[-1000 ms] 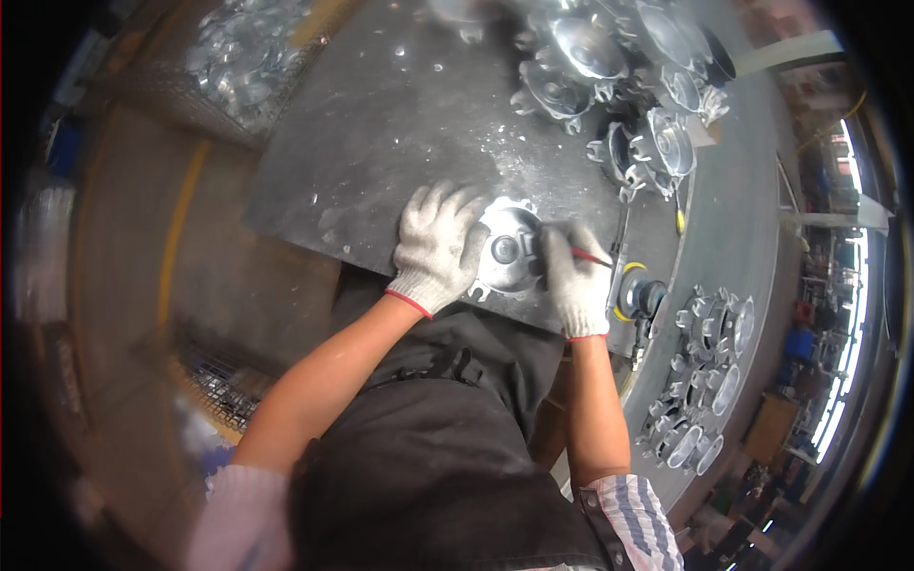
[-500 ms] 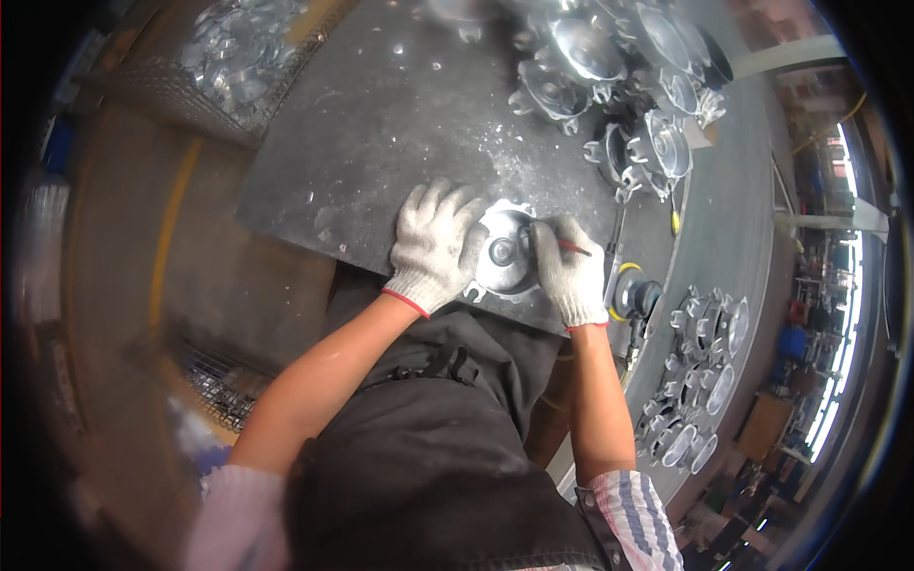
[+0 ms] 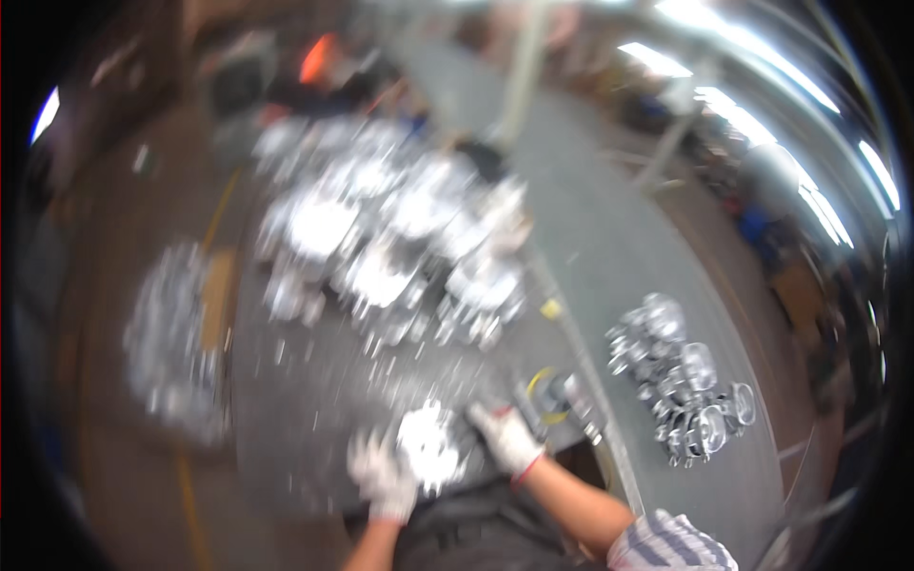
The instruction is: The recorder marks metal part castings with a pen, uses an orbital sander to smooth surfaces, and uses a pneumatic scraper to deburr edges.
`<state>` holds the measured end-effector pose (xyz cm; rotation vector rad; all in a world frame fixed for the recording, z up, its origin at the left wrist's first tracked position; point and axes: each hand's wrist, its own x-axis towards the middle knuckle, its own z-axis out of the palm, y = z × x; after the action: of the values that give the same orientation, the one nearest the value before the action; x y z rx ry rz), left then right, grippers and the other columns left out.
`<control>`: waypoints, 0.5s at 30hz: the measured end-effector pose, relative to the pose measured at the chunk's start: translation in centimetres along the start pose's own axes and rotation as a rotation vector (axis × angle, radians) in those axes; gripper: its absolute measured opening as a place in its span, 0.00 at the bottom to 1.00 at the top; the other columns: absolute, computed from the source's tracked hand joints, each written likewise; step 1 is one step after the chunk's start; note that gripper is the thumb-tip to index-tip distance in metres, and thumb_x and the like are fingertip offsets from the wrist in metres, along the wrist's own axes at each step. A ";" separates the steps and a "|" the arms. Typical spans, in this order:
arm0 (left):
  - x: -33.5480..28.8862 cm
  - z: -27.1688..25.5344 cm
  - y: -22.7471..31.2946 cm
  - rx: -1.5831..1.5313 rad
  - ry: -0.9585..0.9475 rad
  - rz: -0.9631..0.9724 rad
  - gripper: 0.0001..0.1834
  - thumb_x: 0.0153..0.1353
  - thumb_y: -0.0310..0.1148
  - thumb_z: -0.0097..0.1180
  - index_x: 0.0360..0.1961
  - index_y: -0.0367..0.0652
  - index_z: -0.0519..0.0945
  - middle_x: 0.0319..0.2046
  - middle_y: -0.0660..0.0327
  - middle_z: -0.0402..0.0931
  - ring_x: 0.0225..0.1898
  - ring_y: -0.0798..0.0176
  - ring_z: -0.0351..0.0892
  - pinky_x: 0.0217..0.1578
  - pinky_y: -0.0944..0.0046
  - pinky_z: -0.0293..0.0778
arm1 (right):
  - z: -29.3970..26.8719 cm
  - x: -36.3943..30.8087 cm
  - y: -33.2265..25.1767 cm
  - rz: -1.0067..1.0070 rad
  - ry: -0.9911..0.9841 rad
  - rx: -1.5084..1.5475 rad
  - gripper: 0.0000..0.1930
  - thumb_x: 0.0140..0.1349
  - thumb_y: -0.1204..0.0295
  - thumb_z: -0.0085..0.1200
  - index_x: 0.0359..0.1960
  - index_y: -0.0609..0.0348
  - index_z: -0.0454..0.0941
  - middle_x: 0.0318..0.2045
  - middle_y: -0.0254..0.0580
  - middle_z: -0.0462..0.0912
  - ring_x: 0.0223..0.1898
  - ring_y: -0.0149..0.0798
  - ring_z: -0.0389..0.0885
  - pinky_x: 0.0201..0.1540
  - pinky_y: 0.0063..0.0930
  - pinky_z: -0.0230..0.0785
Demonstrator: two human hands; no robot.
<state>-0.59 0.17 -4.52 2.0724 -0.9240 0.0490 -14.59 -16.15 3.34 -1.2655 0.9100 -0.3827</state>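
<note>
Head view, blurred by motion: a person in white gloves works at a dark counter (image 3: 314,433). A silvery metal part (image 3: 430,447), its outline smeared by glare, lies on the counter near the edge closest to the person, between the two hands. The left hand (image 3: 383,479) is at the part's left, palm down, its fingers parted and extended; whether they touch the part cannot be told. The right hand (image 3: 509,440) is at the part's right, slightly apart from it, its fingers directed up and to the left; how far they are open, and whether they hold anything, cannot be told. Just beyond the right hand, to its right, lies a round tool (image 3: 545,398) with a yellow rim. A heap of similar parts (image 3: 381,233) covers the far portion of the counter. Further parts (image 3: 678,381) stand grouped on a grey-green belt (image 3: 595,247) to the right.
</note>
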 end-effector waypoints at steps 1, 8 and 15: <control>0.8 -0.9 0.1 0.241 -0.054 0.171 0.23 0.60 0.37 0.49 0.56 0.45 0.81 0.50 0.53 0.78 0.57 0.43 0.70 0.67 0.41 0.58 | -0.3 0.2 0.2 0.187 -0.016 0.379 0.20 0.73 0.56 0.51 0.53 0.61 0.79 0.39 0.42 0.86 0.34 0.34 0.84 0.35 0.37 0.78; 0.9 -1.0 -1.8 0.090 0.004 0.280 0.31 0.59 0.49 0.60 0.60 0.45 0.78 0.60 0.48 0.75 0.63 0.37 0.69 0.63 0.34 0.61 | 2.3 0.2 1.7 -0.316 0.450 -0.094 0.16 0.72 0.62 0.51 0.55 0.54 0.78 0.41 0.49 0.86 0.43 0.46 0.87 0.47 0.37 0.78; 1.0 -4.5 3.2 0.154 -0.290 0.725 0.14 0.52 0.34 0.66 0.41 0.45 0.86 0.37 0.51 0.84 0.42 0.43 0.82 0.57 0.34 0.70 | 1.0 -0.7 5.8 -0.589 0.403 -0.431 0.18 0.69 0.68 0.54 0.58 0.58 0.76 0.54 0.53 0.81 0.56 0.54 0.80 0.58 0.42 0.74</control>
<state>-0.63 1.56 0.90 1.7991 -1.8627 0.2105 -15.52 -13.27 -1.72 -1.9007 0.9732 -0.9691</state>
